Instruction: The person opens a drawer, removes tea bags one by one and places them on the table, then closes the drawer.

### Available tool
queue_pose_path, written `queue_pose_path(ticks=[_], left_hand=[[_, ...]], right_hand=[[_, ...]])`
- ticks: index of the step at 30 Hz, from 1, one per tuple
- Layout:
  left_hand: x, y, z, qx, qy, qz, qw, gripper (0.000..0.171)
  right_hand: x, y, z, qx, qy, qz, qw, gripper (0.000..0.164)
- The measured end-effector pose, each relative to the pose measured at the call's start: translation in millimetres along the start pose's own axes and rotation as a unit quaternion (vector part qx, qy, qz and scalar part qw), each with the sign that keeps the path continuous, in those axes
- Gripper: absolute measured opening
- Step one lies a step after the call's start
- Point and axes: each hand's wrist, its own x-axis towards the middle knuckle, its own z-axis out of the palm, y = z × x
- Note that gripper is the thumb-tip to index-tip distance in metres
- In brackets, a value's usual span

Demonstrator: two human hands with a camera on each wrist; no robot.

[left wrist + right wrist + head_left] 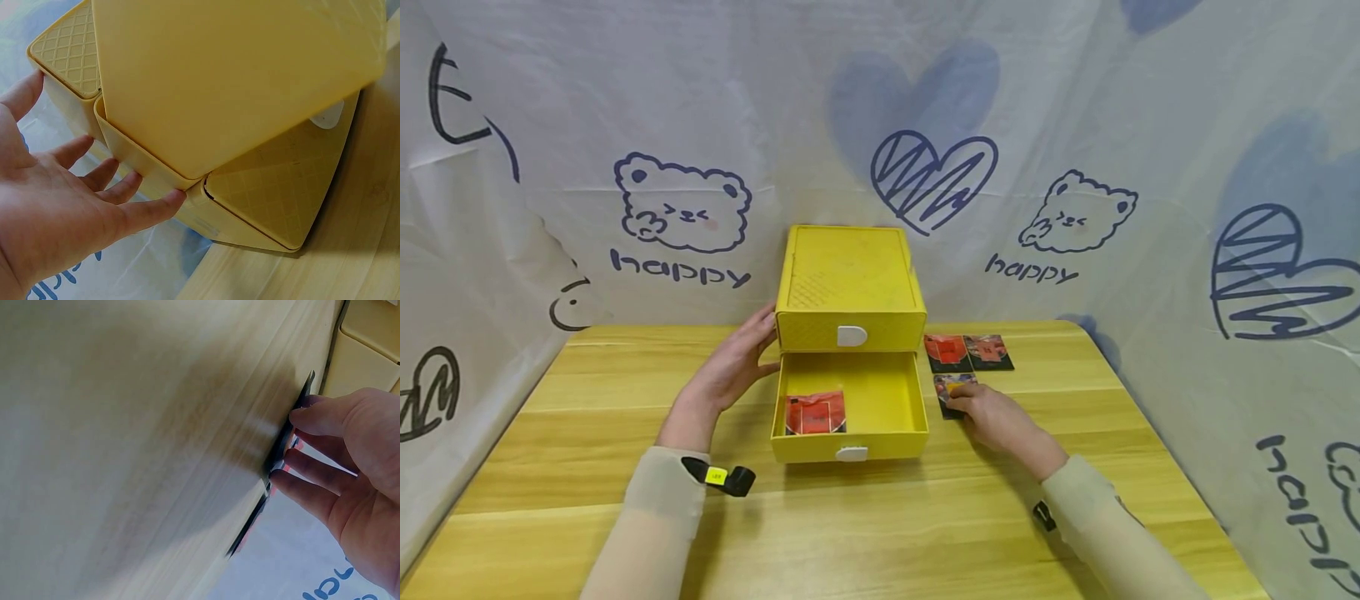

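Note:
A yellow two-drawer box (850, 275) stands at the back of the table with its lower drawer (880, 392) pulled out. A red square packet (816, 414) lies at the left inside that drawer. My left hand (726, 367) rests on the box's left side; its spread fingertips (169, 199) touch the wall in the left wrist view. Right of the box, my right hand (1000, 421) pinches a small dark, multicoloured square packet (946, 408) at table level, partly covering it. In the right wrist view, thumb and fingers (312, 490) meet this thin packet (281, 445).
Behind the handled packet lie a red-and-black packet (947, 353) and a darker packet (990, 352), side by side. A patterned cloth (805, 108) hangs behind the wooden table (865, 533). White handles (852, 336) mark the drawers.

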Motion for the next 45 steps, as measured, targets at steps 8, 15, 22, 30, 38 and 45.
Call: queue_pose_path(ticks=[8,15,22,30,38,45], left_hand=[[-0.2,0.0,0.5,-0.002,0.000,0.000,1.0000,0.053],[0.3,-0.6,-0.8,-0.002,0.001,-0.004,1.0000,0.053],[0.0,-0.6,-0.5,0.000,0.002,-0.007,1.0000,0.053],[0.6,-1.3,-0.6,-0.004,0.000,-0.003,1.0000,0.052],[0.4,-0.9,-1.5,-0.004,-0.003,-0.001,1.0000,0.051],[0.3,-0.7,-1.3,-0.005,-0.008,0.001,1.0000,0.050]], right_hand=[[0.1,1.0,0.5,-0.003,0.003,-0.002,1.000,0.030],[-0.5,-1.7,-6.2,0.004,0.026,-0.005,1.000,0.033],[1.1,-10.6,-20.9,0.008,0.086,0.018,0.996,0.034],[5.5,-23.1,-41.4,0.012,0.194,0.024,0.981,0.035],[13.2,-38.9,-57.4,0.048,0.301,-0.033,0.952,0.034],[21.5,-59.6,-73.4,0.074,0.333,-0.076,0.937,0.033]])
